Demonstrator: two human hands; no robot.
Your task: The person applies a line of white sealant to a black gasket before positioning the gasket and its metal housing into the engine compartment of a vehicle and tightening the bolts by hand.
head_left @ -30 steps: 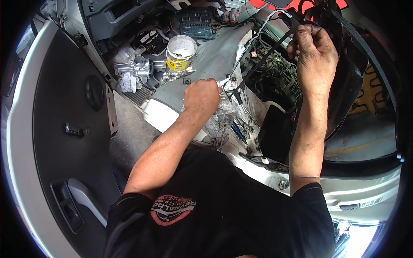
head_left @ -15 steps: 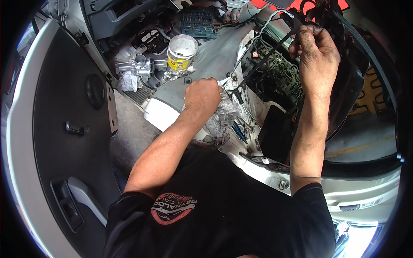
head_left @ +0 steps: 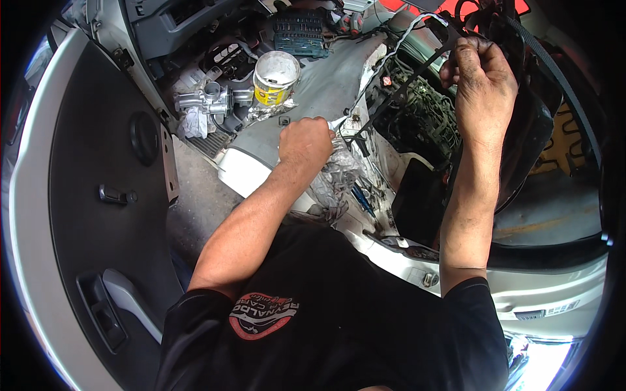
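Observation:
My left hand [head_left: 305, 142] is closed in a fist above the grey floor covering [head_left: 319, 85]. A bit of white material [head_left: 336, 123] shows at its fingers; the rest of what it holds is hidden. Just beside it lies crumpled grey plastic or cloth [head_left: 339, 179]. Raised at the upper right, my right hand [head_left: 484, 85] has thumb and fingers pinched together against dark parts. What they grip cannot be made out. A black strap [head_left: 407, 85] slants from near these fingers down toward the left hand, over the open engine bay [head_left: 417, 107].
At the left stands the open door [head_left: 98, 169]. A white and yellow tub [head_left: 276, 78], a metal throttle body [head_left: 214, 99] and a socket set [head_left: 298, 32] sit in the footwell. Blue-handled pliers [head_left: 362, 200] lie by the sill. A tilted seat [head_left: 554, 176] fills the right.
Both hands stay almost where they were, the right one shifting very slightly to the right. The white material by my left fingers shows a little differently.

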